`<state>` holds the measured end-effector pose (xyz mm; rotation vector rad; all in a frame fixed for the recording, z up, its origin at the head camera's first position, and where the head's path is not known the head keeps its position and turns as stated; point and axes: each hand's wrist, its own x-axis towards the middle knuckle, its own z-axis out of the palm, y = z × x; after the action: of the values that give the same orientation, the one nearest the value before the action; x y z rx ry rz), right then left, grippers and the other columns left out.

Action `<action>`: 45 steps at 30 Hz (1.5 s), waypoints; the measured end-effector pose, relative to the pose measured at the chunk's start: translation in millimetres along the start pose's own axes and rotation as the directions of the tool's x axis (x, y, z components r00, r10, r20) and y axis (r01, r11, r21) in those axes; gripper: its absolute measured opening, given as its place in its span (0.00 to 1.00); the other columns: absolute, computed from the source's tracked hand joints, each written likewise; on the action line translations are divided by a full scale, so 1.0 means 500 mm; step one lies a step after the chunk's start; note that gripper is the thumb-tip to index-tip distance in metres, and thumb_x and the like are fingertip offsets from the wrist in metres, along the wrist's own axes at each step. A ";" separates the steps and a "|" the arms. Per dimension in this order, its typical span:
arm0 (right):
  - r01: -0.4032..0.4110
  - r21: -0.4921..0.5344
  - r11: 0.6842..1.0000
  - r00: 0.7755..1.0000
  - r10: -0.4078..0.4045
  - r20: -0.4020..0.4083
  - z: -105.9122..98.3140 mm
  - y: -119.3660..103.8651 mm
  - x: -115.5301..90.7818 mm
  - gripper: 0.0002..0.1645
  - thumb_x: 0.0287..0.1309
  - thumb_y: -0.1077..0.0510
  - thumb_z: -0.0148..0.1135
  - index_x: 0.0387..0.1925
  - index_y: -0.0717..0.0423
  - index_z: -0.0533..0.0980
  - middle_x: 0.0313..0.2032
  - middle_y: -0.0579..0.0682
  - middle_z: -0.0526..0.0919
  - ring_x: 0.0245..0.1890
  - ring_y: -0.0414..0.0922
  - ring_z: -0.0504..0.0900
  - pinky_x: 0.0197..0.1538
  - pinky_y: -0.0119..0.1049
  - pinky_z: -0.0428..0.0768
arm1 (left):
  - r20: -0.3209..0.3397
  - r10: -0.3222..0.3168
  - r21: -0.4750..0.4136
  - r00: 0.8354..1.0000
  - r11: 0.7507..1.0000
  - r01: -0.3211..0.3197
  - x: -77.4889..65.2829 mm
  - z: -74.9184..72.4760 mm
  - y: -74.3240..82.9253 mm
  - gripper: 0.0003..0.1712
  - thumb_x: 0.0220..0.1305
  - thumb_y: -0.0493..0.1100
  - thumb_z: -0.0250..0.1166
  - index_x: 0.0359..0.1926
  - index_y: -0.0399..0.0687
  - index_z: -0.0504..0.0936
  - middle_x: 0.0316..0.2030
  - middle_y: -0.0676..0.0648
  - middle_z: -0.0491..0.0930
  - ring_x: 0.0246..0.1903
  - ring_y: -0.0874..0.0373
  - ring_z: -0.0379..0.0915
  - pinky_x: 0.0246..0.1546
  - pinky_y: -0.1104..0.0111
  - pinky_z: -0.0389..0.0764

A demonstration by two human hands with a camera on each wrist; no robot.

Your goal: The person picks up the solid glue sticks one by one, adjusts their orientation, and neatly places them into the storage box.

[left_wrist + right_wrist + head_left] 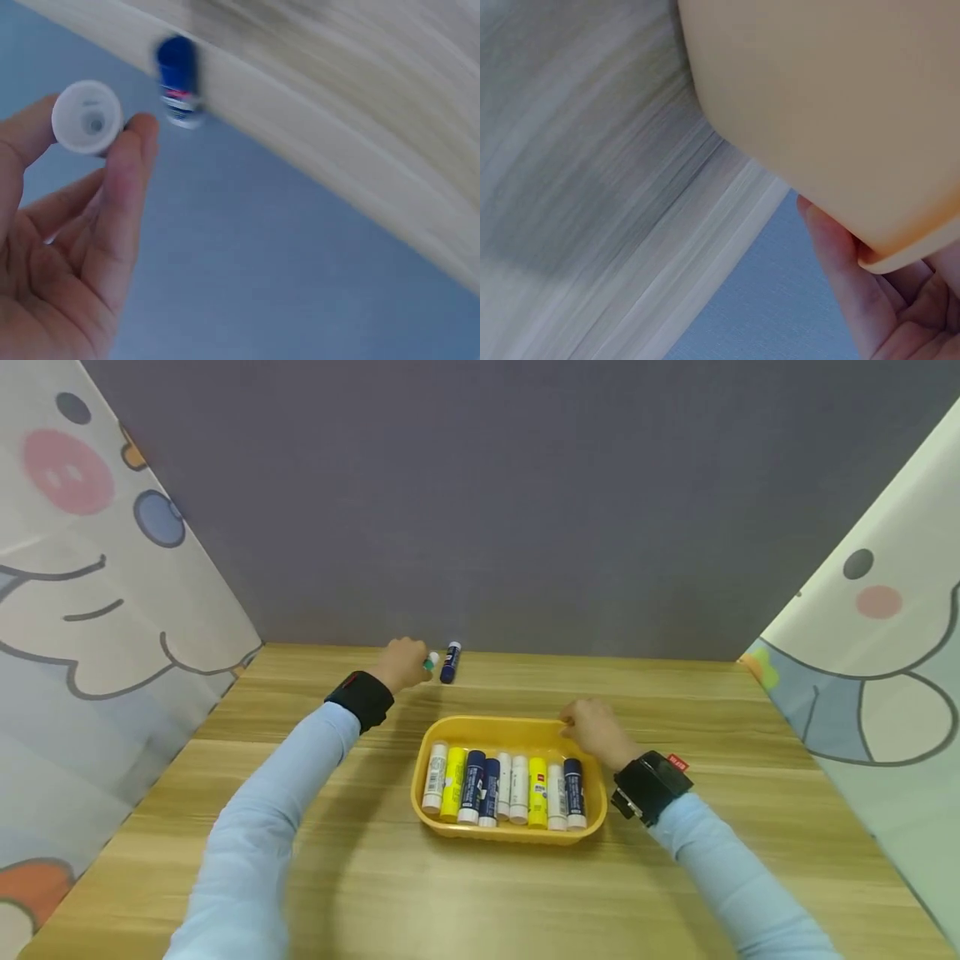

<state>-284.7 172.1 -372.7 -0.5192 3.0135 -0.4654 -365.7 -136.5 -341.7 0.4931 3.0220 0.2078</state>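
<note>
Above the far left part of the table, my left hand (pixel 403 663) pinches a glue stick (pixel 431 662) with a white end and a green band. In the left wrist view the hollow white end of this glue stick (pixel 88 117) faces the camera, held between thumb and fingers. A navy glue stick (pixel 450 662) with a white end lies on the table just right of that hand. My right hand (pixel 597 731) grips the far right rim of a yellow plastic basket (pixel 495 723). Several white, yellow and navy glue sticks (pixel 517 789) lie side by side inside it.
The wooden table (pixel 465 893) ends at a grey panel (pixel 510 510) along its far edge. Cartoon-printed cloths (pixel 112 610) hang at the left and right sides.
</note>
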 end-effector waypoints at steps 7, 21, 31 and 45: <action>0.028 -0.007 1.000 0.999 -0.029 -0.015 -0.001 0.010 0.011 0.07 0.50 0.63 0.64 0.33 0.63 0.81 0.33 0.57 0.84 0.32 0.49 0.78 0.40 0.44 0.76 | 0.051 0.092 -0.007 0.994 0.996 -0.092 -0.060 -0.024 0.082 0.09 0.57 0.41 0.64 0.34 0.39 0.78 0.25 0.46 0.76 0.21 0.57 0.66 0.24 0.69 0.67; 0.036 -0.007 0.999 0.999 -0.036 -0.039 -0.005 0.019 0.029 0.08 0.49 0.63 0.65 0.33 0.64 0.82 0.30 0.57 0.84 0.32 0.50 0.77 0.43 0.45 0.72 | 0.117 0.246 0.248 0.962 0.931 -0.269 -0.134 -0.028 0.199 0.15 0.56 0.46 0.65 0.40 0.40 0.80 0.33 0.43 0.81 0.31 0.53 0.76 0.34 0.65 0.78; 0.025 -0.017 1.000 1.000 -0.025 -0.009 -0.009 0.021 0.037 0.11 0.50 0.63 0.64 0.36 0.66 0.81 0.35 0.60 0.83 0.35 0.53 0.78 0.46 0.48 0.73 | 0.153 0.331 0.234 0.931 0.903 -0.360 -0.162 -0.008 0.261 0.04 0.60 0.39 0.59 0.31 0.46 0.80 0.22 0.50 0.74 0.22 0.61 0.64 0.22 0.74 0.67; -0.004 0.009 1.000 1.000 0.004 0.001 -0.009 0.023 0.038 0.12 0.52 0.63 0.63 0.38 0.66 0.81 0.37 0.61 0.83 0.37 0.53 0.79 0.46 0.48 0.75 | 0.267 0.345 0.357 0.900 0.832 -0.425 -0.138 0.033 0.329 0.07 0.62 0.40 0.59 0.38 0.49 0.82 0.24 0.52 0.76 0.22 0.62 0.68 0.22 0.76 0.72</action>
<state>-306.8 177.2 -371.6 -0.5121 3.0091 -0.4780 -247.8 -2.1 -330.8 1.0934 2.7340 -0.4428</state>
